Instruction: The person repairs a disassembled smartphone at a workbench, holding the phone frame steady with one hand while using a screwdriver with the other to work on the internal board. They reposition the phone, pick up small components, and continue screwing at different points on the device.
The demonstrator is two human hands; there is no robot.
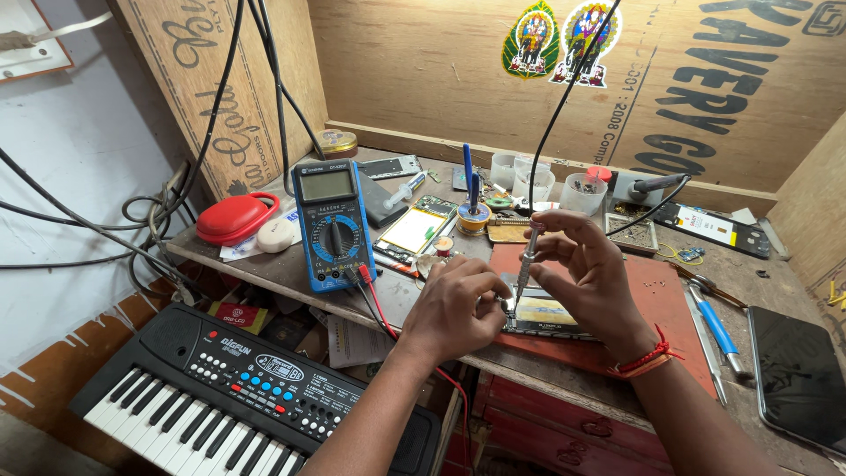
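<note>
Rough plywood wall [423,70]; glossy plastic multimeter [333,225]

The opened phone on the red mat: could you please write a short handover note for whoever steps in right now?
Left hand steadies the opened phone at its left edge on the red mat.
Right hand holds a small screwdriver upright, tip at the phone's upper left corner.
Multimeter stands to the left; blue-handled tools lie to the right.
Done: phone is open. Left: whether that corner's screw is in or out cannot be seen.
</note>
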